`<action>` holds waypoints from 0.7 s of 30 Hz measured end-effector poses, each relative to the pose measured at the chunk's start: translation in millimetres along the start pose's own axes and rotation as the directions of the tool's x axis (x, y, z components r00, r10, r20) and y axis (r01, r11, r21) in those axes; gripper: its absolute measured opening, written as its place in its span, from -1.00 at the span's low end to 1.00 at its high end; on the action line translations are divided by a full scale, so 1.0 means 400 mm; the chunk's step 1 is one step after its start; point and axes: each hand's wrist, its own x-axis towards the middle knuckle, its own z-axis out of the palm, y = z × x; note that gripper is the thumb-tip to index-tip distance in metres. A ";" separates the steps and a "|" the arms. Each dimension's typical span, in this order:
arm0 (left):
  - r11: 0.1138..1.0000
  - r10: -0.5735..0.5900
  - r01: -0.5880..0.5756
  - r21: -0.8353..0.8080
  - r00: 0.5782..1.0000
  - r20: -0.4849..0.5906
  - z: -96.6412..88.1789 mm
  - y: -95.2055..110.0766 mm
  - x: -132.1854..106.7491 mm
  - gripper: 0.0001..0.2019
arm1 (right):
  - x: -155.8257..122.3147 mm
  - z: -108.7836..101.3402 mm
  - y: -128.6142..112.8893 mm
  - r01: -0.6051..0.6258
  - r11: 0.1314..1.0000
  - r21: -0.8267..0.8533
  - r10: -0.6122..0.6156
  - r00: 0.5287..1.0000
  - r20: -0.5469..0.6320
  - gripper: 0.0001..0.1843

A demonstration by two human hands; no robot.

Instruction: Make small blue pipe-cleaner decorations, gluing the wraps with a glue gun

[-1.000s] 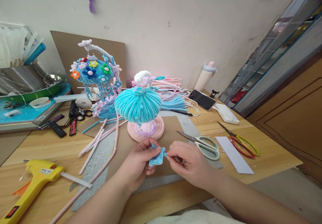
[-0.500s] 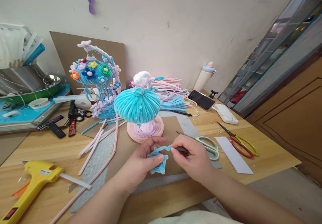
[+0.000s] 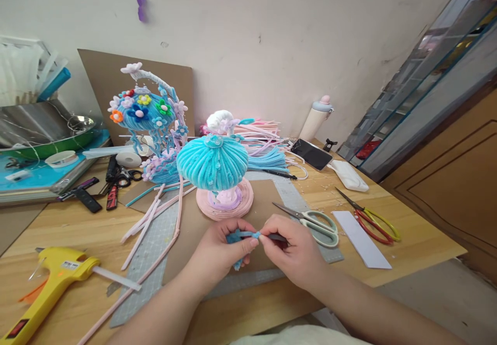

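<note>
My left hand (image 3: 229,244) is closed around short light-blue pipe cleaner pieces (image 3: 233,236), partly hidden by the fingers. Close beside it, my right hand (image 3: 293,246) pinches the end of one blue pipe cleaner strip (image 3: 256,235). A thin dark tool (image 3: 277,237), its kind not clear, is tucked in the right hand's fingers. Just beyond the hands stands a turquoise pipe cleaner dome (image 3: 213,164) over a round pink base (image 3: 205,208). Scissors with pale green handles (image 3: 320,234) lie right of my right hand.
A yellow glue gun (image 3: 58,272) lies at the left front. Pink pipe cleaners (image 3: 143,231) rest on the grey cutting mat (image 3: 143,278). Red-and-yellow scissors (image 3: 373,221) and a white strip (image 3: 361,239) are at right. A flowered blue pipe cleaner piece (image 3: 147,109) stands behind.
My hands have come together, and the left fingers have closed over the blue pieces, which show less now. The left thumb has moved up to the strip beside the right fingertips.
</note>
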 end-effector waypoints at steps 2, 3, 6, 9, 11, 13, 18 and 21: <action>0.998 0.004 -0.001 0.064 0.999 -0.046 0.004 0.002 -0.001 -0.74 | -0.001 0.001 -0.003 -0.034 0.999 0.011 0.034 0.999 -0.002 -0.89; 0.996 0.008 -0.002 0.091 0.997 -0.071 0.006 0.002 -0.001 -0.75 | -0.001 0.001 -0.004 -0.059 0.998 0.025 0.059 0.998 0.000 -0.89; 0.990 0.017 0.001 0.143 0.992 -0.123 0.009 0.002 -0.002 -0.77 | -0.003 -0.003 -0.009 -0.162 0.982 0.097 0.159 0.986 0.040 -0.89; 0.990 0.018 0.000 0.144 0.992 -0.125 0.008 0.000 -0.002 -0.77 | -0.001 -0.010 -0.014 -0.258 0.947 0.193 0.241 0.965 0.106 -0.89; 0.987 0.014 0.006 0.159 0.993 -0.120 0.008 0.000 -0.002 -0.78 | 0.003 -0.015 -0.017 -0.336 0.897 0.286 0.299 0.940 0.167 -0.90; 0.977 0.016 0.008 0.214 0.994 -0.110 0.008 0.000 -0.004 -0.80 | 0.009 -0.021 -0.017 -0.486 0.778 0.398 0.381 0.869 0.317 -0.88; 0.875 0.116 -0.093 0.475 0.993 -0.019 0.012 -0.002 -0.009 -0.86 | 0.024 -0.038 0.001 -0.818 0.345 0.460 0.395 0.571 0.720 -0.80; 0.762 0.261 -0.209 0.613 0.965 0.006 0.016 -0.006 -0.009 -0.88 | 0.025 -0.046 0.024 -0.902 0.074 0.424 0.311 0.425 0.850 -0.86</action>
